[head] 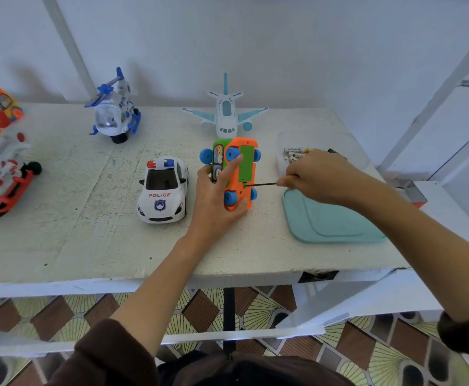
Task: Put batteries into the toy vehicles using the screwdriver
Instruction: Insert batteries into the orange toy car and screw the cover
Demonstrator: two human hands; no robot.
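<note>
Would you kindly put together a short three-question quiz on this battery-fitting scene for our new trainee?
1. True or false: the left hand grips the orange toy bus with its underside turned up.
2. The screwdriver tip meets: A) a blue wheel B) the edge of the green battery cover C) the police car.
3. Which toy stands directly behind the bus?

Key: 1 true; 2 B; 3 the airplane.
</note>
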